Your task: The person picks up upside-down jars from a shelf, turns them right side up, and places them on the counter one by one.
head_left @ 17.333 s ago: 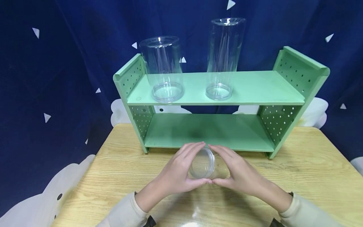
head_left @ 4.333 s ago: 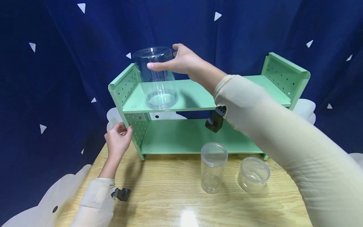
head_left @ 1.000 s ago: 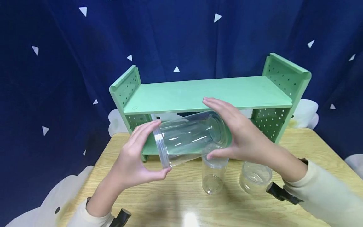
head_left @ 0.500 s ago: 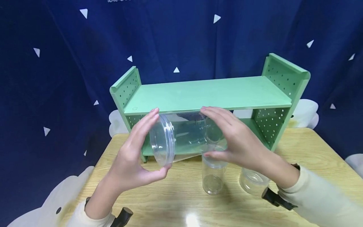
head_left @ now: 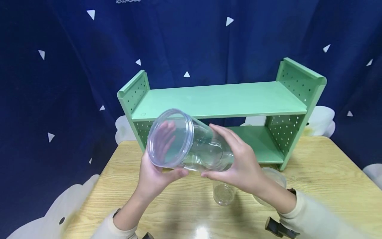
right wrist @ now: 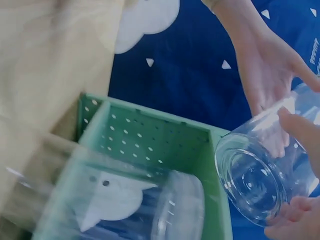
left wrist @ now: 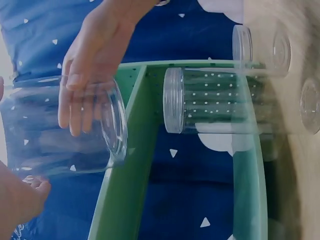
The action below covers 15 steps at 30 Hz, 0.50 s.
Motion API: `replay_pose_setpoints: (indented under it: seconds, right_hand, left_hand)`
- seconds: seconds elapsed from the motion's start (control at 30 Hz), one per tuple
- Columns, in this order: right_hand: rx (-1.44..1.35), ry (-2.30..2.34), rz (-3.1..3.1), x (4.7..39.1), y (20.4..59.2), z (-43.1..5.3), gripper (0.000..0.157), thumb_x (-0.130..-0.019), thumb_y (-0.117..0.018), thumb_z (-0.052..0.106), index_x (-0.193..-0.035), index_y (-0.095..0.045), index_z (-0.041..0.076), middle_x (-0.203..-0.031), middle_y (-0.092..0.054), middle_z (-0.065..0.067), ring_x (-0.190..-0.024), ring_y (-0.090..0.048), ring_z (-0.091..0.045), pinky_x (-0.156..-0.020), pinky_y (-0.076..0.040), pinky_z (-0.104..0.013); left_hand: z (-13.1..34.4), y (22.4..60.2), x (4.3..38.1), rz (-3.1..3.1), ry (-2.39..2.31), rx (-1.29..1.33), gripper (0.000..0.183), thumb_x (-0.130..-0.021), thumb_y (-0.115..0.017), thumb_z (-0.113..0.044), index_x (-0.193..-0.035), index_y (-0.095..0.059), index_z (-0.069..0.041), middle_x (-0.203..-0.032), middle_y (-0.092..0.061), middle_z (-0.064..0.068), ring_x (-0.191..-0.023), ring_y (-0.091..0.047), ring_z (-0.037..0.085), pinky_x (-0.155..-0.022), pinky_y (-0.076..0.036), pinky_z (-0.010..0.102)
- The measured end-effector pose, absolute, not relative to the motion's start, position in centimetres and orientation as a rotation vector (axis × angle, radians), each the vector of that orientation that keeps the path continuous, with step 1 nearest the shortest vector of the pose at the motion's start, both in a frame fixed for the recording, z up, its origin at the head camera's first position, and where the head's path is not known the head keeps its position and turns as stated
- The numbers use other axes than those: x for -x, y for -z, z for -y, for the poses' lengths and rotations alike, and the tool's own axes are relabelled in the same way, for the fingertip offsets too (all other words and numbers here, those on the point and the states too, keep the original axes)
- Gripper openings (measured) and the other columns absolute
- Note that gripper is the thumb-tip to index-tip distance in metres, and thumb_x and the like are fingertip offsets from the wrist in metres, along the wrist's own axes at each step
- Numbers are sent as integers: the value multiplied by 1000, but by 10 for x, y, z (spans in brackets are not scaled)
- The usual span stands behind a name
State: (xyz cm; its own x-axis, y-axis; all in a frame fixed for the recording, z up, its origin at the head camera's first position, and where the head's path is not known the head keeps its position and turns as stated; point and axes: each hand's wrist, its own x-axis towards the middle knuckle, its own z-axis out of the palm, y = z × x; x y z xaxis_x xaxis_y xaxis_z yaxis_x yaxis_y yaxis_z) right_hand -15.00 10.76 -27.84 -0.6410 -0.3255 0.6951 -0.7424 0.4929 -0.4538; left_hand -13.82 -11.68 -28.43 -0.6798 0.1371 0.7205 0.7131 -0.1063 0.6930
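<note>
Both hands hold a large clear jar (head_left: 209, 149) in the air before the shelf, tilted with its ringed lid (head_left: 171, 139) facing the head camera and to the left. My left hand (head_left: 155, 174) grips the lid end, thumb below, its other fingers seen through the clear plastic. Near the base, my right hand (head_left: 240, 162) grips the body, thumb under and fingers over. In the right wrist view the round jar base (right wrist: 250, 182) shows. A taller, narrower clear jar (head_left: 223, 196) stands on the table behind, its upper part hidden. A short clear jar (head_left: 276, 176) is partly covered by my right forearm.
A green two-tier shelf (head_left: 226, 99) with perforated side panels stands at the back of the wooden table (head_left: 119, 186). Behind it hangs a dark blue curtain (head_left: 209, 39) with white triangles and cloud shapes.
Since 4.3 s ago the large jar has come off the upper shelf. Over the last second its lid end has swung toward the camera, and the left fingers have slid behind it.
</note>
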Motion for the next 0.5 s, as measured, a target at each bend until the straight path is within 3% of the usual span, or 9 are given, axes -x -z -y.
replay_pose_setpoints:
  seconds: [0.17, 0.33, 0.4, 0.5]
  right_hand:
    - [-847, -1077, 2300, 147, 288, -111, 114, -53, -95, 31, -150, -38, 18, -151, -48, -6, -136, -50, -28, -113, -44, -54]
    - [-794, -1009, 2311, 147, 293, -130, 108, -59, -93, 28, -151, -37, 19, -152, -47, -6, -138, -47, -31, -113, -42, -55]
    - [-750, -987, 2300, 147, 294, -142, 100, -64, -90, 23, -150, -40, 19, -151, -49, -6, -137, -48, -29, -117, -42, -38]
    - [-668, -1013, 2260, 149, 296, -163, 88, -69, -87, 12, -146, -45, 16, -147, -53, -8, -137, -47, -8, -114, -38, -13]
  left_hand:
    - [118, 287, 137, 1764, 1849, 903, 103, -67, -90, -20, -148, -31, 4, -150, -46, 16, -140, -46, 15, -118, -39, 30]
    - [130, 290, 136, 1811, 1839, 846, 105, -59, -86, 9, -149, -31, 1, -150, -47, 14, -140, -47, 15, -116, -41, 29]
    - [136, 293, 137, 1826, 1825, 827, 105, -59, -85, 11, -149, -32, 1, -149, -49, 11, -139, -48, 14, -116, -41, 28]
    - [146, 302, 138, 1867, 1813, 780, 102, -59, -83, 14, -147, -34, 2, -148, -50, 6, -138, -49, 10, -114, -43, 25]
